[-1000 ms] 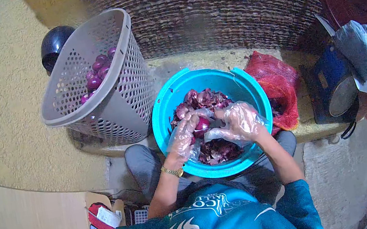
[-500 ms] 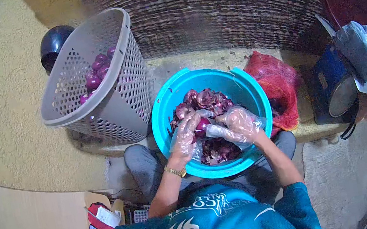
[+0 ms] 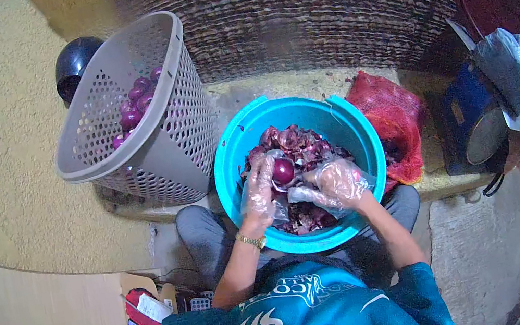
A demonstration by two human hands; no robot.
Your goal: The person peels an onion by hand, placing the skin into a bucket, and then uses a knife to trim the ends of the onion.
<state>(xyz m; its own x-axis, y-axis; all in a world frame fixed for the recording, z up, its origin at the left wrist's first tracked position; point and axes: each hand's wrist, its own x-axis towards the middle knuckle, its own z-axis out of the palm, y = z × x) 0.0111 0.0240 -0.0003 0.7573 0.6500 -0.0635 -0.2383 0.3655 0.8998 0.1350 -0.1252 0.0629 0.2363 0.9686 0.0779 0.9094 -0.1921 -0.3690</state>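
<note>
A smooth, shiny red onion (image 3: 282, 171) is held in my left hand (image 3: 258, 192), which wears a clear plastic glove. My right hand (image 3: 339, 183), gloved the same way, is close by on the right with its fingers curled and pointing at the onion. Whatever it may hold is hidden by the crinkled plastic. Both hands are over a turquoise tub (image 3: 230, 161) between my knees. Inside it lie dark onion skins (image 3: 310, 213) and several onions with rough, papery skin (image 3: 287, 138).
To the left stands a tall grey perforated basket (image 3: 185, 134) with shiny red onions (image 3: 140, 107) in it. A black bowl (image 3: 75, 63) is behind it. A red mesh sack (image 3: 389, 105) leans beside the tub. Further right are a blue container (image 3: 470, 111) and a grey plastic bag (image 3: 509, 66).
My right hand has drawn slightly down and away from the onion. My left hand has tipped up a little, so more of the onion shows.
</note>
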